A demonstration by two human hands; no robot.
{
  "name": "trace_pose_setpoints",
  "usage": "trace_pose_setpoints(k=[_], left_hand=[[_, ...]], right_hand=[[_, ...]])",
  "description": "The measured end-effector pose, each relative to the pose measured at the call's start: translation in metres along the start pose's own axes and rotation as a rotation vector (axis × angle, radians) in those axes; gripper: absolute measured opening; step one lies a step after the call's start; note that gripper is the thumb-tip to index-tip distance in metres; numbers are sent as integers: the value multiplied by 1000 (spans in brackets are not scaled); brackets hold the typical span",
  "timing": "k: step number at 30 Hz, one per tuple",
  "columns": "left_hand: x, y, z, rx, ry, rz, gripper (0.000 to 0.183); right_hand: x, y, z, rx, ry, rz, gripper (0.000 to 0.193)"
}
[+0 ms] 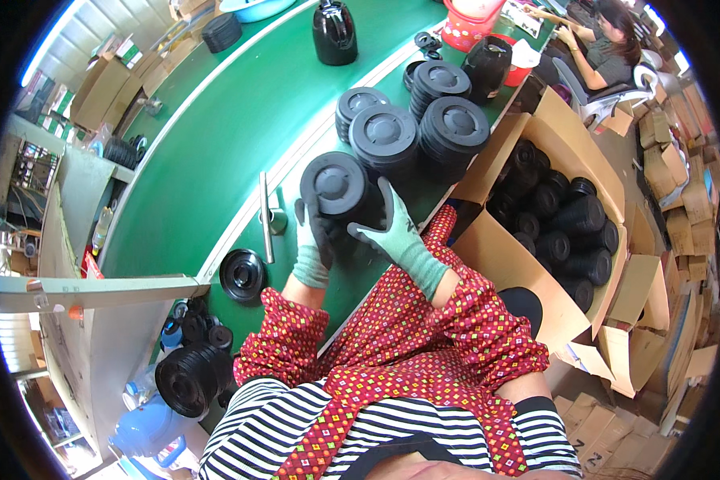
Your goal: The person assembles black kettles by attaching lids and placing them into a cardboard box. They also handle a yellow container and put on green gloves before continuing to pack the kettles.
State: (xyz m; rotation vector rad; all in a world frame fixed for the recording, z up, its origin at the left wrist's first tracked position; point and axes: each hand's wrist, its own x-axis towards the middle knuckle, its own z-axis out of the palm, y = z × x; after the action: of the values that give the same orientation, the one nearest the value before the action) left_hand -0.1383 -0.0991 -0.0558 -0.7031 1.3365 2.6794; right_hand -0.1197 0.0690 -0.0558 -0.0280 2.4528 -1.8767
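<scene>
A stack of round black plastic lids point(333, 186) stands on the green work surface point(216, 144) in front of me. My left hand point(312, 240), in a green glove with dark-coated fingers, lies along the left side of this stack. On its right side my right hand point(392, 228), gloved alike, has thumb and forefinger spread round the lower part. The contact of some fingers is hidden. Just behind rise several more lid stacks point(384, 134), close together. A single black lid point(242, 274) lies to the left, near a metal bar on a short post point(267, 220).
Right of the table, an open cardboard box point(600, 160) holds several black stacked parts. Black jugs point(334, 36) and a red bucket point(466, 28) stand farther back. A co-worker point(604, 48) sits at the far right. Dark ribbed parts point(188, 380) are at lower left.
</scene>
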Motion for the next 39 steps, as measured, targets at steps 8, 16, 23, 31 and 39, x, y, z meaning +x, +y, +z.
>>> trace_pose_setpoints(k=[8, 16, 23, 31, 39], left_hand=[[60, 31, 9, 514, -183, 514, 64], [53, 42, 32, 304, -193, 70, 76], [-46, -46, 78, 344, -89, 362, 66], [-109, -175, 278, 477, -794, 186, 60], [-63, -249, 287, 785, -728, 496, 57]], right_hand=[[-63, -6, -67, 344, -65, 111, 67], [-104, 0, -182, 532, 134, 88, 44], [-85, 90, -294, 455, 444, 213, 40], [51, 235, -296, -194, 390, 597, 74], [81, 264, -261, -466, 237, 717, 61]])
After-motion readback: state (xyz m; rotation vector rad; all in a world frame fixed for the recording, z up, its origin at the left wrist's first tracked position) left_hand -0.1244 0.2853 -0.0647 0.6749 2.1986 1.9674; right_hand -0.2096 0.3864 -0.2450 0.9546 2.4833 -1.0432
